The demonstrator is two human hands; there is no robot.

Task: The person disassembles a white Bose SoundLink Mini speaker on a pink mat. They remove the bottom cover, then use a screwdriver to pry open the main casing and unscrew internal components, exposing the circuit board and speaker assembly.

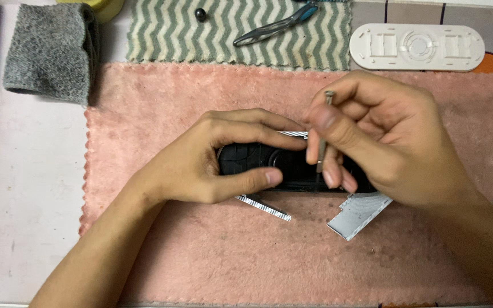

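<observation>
A black oblong plastic device [292,165] lies on a pink fluffy towel [201,251]. My left hand [218,157] grips its left end between thumb and fingers. My right hand [383,137] holds a thin metal tool [322,145] upright, its tip down on the device's middle. Two white perforated mesh strips stick out from under the device: one long strip [266,207] at the lower left, and a wider piece [358,214] at the lower right. A bit of white mesh edge [293,134] shows at the top.
A white oval plastic cover [416,47] lies at the back right. Metal tweezers [275,25] and a small dark ball [201,14] rest on a green zigzag cloth [166,34]. A grey folded cloth [49,51] is at the back left.
</observation>
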